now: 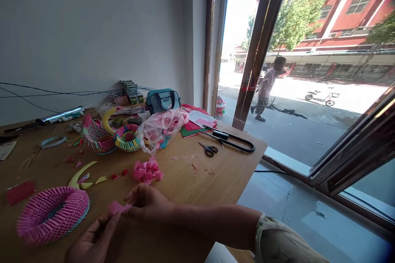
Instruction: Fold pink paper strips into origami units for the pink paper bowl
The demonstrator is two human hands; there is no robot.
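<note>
A small pink paper piece (115, 207) is pinched between both hands over the front of the table. My left hand (95, 238) grips its lower left side between thumb and fingers. On its right edge, the fingertips of my right hand (148, 204) are closed. Just beyond my right hand lies a pile of folded pink paper pieces (147, 171). To the left of my hands sits a round pink and blue folded-paper ring (54, 213). Yellow paper strips (80, 176) lie behind that ring.
Black scissors (208, 149), a black U-shaped lock (237, 139), paper sheets (197, 122), a plastic bag (163, 125), folded-paper baskets (128, 137) and a blue pouch (163, 99) lie farther back. Beyond the glass doors, a person (267, 86) is outside.
</note>
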